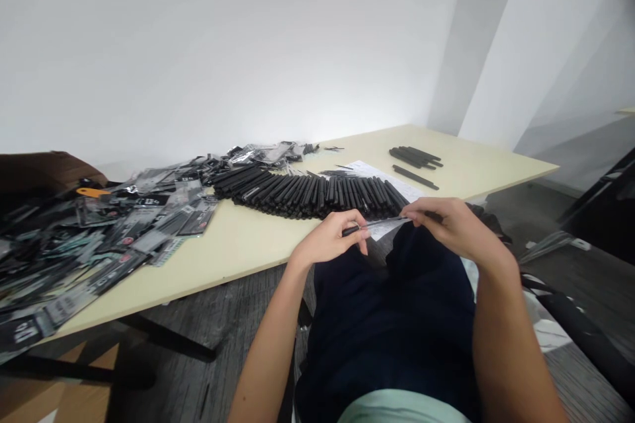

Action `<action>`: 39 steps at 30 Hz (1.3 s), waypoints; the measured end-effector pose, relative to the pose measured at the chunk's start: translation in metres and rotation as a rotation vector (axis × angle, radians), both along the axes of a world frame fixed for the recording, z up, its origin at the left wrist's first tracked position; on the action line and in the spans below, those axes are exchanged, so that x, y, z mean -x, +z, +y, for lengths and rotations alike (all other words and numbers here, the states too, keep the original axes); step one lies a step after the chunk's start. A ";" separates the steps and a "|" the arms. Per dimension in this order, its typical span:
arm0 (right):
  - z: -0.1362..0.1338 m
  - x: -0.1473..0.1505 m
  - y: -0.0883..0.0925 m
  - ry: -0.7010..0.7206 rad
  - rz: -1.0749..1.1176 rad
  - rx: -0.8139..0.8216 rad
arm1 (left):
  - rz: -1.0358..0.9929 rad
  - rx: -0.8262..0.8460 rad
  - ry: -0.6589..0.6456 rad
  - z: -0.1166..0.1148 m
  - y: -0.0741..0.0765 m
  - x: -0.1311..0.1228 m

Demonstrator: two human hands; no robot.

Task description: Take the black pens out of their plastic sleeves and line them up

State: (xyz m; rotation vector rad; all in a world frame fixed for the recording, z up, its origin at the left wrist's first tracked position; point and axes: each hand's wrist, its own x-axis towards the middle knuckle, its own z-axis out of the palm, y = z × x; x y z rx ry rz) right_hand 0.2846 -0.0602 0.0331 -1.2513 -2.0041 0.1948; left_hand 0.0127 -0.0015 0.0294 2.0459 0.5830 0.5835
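Note:
My left hand (330, 238) and my right hand (459, 225) hold a thin black rod (350, 230) level above the table's front edge. A clear plastic sleeve (384, 221) stretches between my hands, with the rod partly inside it. Just beyond my hands lies a long fanned row of similar black rods (307, 197). A printed white sheet (384, 175) lies partly under the row's right end and shows again below my hands.
The cream table (238, 244) holds a large heap of black packaged items in plastic (99, 231) at left. A small bundle of black rods (414, 157) and a single rod (415, 177) lie at the back right. A dark chair stands at right.

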 end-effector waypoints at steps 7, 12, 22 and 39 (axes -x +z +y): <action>0.000 0.015 0.002 0.076 -0.011 0.033 | 0.065 -0.050 -0.016 0.001 0.001 0.000; 0.002 0.040 0.001 0.158 -0.030 0.100 | 0.114 -0.055 0.008 0.000 0.002 0.002; 0.005 0.049 -0.002 0.190 -0.021 0.134 | 0.104 -0.081 0.057 -0.002 0.003 0.002; 0.007 0.053 -0.003 0.151 0.041 0.166 | 0.104 -0.087 0.030 0.001 0.001 0.002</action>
